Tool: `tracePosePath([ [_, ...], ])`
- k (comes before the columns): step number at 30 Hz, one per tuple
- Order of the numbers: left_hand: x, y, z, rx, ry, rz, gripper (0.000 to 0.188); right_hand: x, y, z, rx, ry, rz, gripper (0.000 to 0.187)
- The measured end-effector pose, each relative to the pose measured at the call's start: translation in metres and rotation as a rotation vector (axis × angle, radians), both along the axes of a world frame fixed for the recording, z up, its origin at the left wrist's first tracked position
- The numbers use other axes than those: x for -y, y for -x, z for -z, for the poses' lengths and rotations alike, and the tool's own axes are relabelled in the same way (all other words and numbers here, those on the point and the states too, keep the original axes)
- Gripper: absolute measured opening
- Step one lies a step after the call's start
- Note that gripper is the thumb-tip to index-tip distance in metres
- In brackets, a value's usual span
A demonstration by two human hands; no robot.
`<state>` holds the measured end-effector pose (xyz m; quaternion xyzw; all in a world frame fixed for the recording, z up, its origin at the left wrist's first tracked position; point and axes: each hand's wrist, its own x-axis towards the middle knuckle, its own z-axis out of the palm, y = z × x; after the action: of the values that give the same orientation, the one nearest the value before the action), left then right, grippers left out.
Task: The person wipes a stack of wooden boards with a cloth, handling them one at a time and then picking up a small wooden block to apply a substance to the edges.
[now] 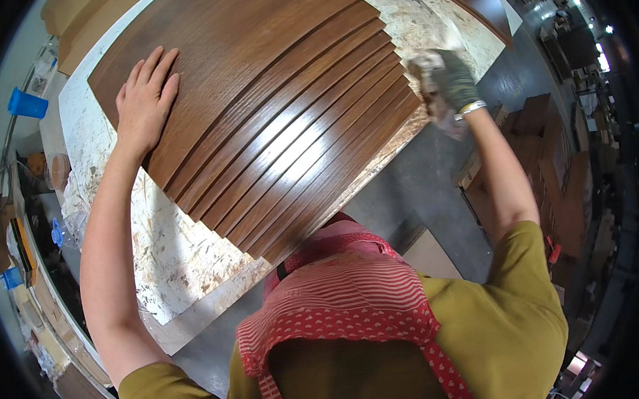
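Note:
A fanned stack of dark brown wood panels [218, 49] lies on the worktable, their near edges stepped like stairs. My bare left hand [145, 100] rests flat on the top panel near its left edge, fingers spread. At the stack's right end is my right hand [455, 80] in a dark green glove, with a pale band at the wrist. It is closed on a whitish rag [437, 99], which is smeared by motion and hangs below the hand beside the stepped panel ends.
The worktable [171, 258] has a white, stained top. Another brown panel [472, 4] lies at its far right. A blue cup [28, 104] stands at the left. Brown panels [541, 144] are stacked low at the right, and a cardboard box [94, 27] sits at the far left.

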<state>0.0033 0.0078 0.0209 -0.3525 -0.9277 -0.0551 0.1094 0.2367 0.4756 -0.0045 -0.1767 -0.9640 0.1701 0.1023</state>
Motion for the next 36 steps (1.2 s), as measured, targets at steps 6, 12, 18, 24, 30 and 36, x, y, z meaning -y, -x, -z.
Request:
tracePosePath([
  [6, 0.002, -0.002, 0.007, -0.038, 0.013, 0.001, 0.046, 0.053, -0.021, -0.019, -0.193, 0.061, 0.114, 0.036],
  [12, -0.001, 0.003, 0.008, -0.046, 0.009, 0.010, 0.048, 0.238, -0.045, 0.048, -0.319, 0.155, -0.448, 0.040],
  [18, -0.004, 0.007, 0.015, -0.071, 0.005, -0.003, 0.048, 0.342, -0.061, 0.019, -0.020, 0.257, -0.971, 0.037],
  [24, -0.009, -0.013, -0.007, 0.096, -0.082, -0.015, 0.050, 0.275, -0.063, 0.018, -0.227, 0.268, -0.327, 0.048],
  [30, -0.020, -0.022, -0.016, 0.144, -0.095, 0.013, 0.050, 0.399, -0.073, 0.035, -0.017, 0.230, -0.950, 0.045],
  [36, 0.006, 0.020, 0.022, -0.077, -0.036, 0.024, 0.049, 0.348, -0.071, -0.024, -0.157, 0.226, -0.922, 0.046],
])
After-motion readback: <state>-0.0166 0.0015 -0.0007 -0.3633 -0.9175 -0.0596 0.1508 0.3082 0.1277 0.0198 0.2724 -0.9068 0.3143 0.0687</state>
